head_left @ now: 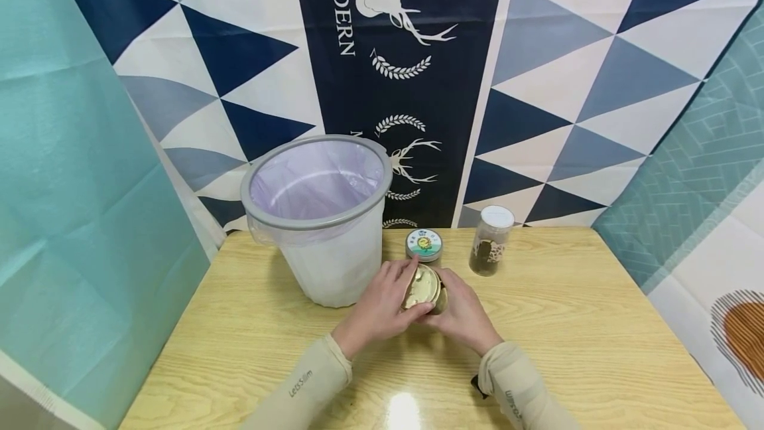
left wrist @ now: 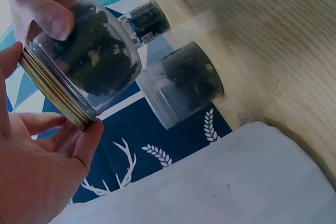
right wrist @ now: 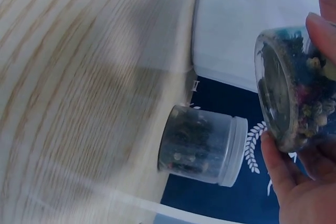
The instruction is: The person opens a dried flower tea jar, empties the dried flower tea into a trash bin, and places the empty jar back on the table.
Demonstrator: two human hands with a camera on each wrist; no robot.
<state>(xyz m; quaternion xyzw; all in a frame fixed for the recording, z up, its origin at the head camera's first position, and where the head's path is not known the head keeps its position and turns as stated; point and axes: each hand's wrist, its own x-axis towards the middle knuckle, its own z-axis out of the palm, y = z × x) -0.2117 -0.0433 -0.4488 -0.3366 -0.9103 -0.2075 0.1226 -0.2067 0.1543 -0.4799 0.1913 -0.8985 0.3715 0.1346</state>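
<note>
Both hands hold a clear jar (left wrist: 97,51) with a gold lid (head_left: 422,286) above the table, tilted so that the lid faces the head camera. My left hand (head_left: 382,300) has its thumb and fingers around the lid's rim. The jar's body is gripped by my right hand (head_left: 464,316), its thumb pressing the side in the left wrist view. Dark dried pieces fill the jar; small flower-like bits (right wrist: 315,114) show through its wall. Just behind stands a second clear jar (right wrist: 197,145) with a printed lid (head_left: 424,243).
A white bin (head_left: 334,264) with a grey rim and purplish liner stands left of the jars. Farther right is a taller clear jar (head_left: 491,244) with a white lid. A small dark object (head_left: 479,387) lies by the right sleeve. Patterned cloth (head_left: 400,98) hangs behind the wooden table (head_left: 573,324).
</note>
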